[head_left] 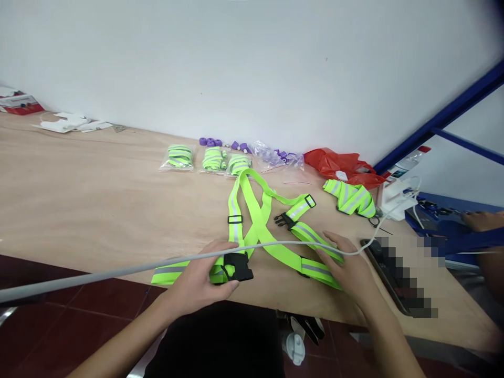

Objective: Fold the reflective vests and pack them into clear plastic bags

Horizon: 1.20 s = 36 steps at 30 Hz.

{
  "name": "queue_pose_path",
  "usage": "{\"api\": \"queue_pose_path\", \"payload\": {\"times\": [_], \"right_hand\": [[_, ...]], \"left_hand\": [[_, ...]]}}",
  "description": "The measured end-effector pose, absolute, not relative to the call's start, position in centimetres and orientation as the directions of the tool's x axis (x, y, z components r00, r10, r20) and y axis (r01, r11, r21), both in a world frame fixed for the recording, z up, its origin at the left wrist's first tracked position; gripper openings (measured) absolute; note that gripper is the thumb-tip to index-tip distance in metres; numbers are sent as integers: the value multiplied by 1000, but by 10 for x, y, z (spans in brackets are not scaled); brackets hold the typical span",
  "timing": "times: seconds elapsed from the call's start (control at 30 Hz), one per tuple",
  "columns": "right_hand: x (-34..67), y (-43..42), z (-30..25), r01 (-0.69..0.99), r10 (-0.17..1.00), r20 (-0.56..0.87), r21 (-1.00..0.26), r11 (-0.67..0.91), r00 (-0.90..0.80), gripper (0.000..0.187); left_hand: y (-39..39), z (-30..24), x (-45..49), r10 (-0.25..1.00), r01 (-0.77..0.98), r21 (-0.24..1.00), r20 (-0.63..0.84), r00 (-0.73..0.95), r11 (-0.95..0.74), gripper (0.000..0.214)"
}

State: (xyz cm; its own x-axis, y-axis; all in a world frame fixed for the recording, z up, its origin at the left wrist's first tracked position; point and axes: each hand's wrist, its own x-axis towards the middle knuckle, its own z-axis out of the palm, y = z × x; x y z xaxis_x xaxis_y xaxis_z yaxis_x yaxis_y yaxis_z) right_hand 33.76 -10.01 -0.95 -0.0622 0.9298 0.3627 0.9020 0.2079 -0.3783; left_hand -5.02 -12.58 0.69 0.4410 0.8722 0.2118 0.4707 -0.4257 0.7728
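A neon-yellow reflective harness (258,226) with grey stripes lies spread on the wooden table, its straps crossing in the middle. My left hand (200,275) rests over the lower left strap, thumb and fingers apart around a black buckle half (239,266). Fingers stretched, my right hand (344,262) lies over the lower right straps. The pronged buckle half (284,220) sits above and left of it, apart from the other half. Two black slide adjusters, one on the left strap (235,219) and one at the upper right (311,201), show. A pale cable (275,243) passes in front of both hands.
Bagged yellow straps (180,156) lie along the back, near purple rolls (210,142) and clear plastic bags (271,155). A red bag (340,165) and a folded yellow strap (350,198) lie right. A phone (384,273) is beside my right hand. Another person's hand (482,219) shows at far right.
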Motion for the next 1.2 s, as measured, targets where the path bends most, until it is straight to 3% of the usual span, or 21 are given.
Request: {"api": "queue_pose_path", "payload": {"times": [0.13,0.23,0.6,0.77,0.9,1.1,1.2], "right_hand": [[337,-100,-8,898,928,366,-383,218,-69,52],[340,-99,-11,899,928,362,-371,234,-92,49],[348,-98,-20,914,931,337,-316,256,-144,46],[341,-108,-21,945,856,453,-83,316,-247,43],[318,-123,-19,913,785,485,75,401,-385,42],[285,-132,-22,852,766,403,69,519,-500,33],[281,-128,-22,856,768,409,70,512,-493,30]], "left_hand": [[-126,4,-58,885,373,852,195,422,-366,57],[-125,3,-58,868,370,832,236,438,-413,55],[-123,-1,-53,805,689,427,208,556,-586,58],[-122,5,-57,794,714,353,189,578,-605,45],[-119,12,-58,818,719,394,217,533,-573,34],[-114,17,-69,890,668,601,187,416,-439,37],[-104,27,-85,954,633,718,163,253,-290,44]]}}
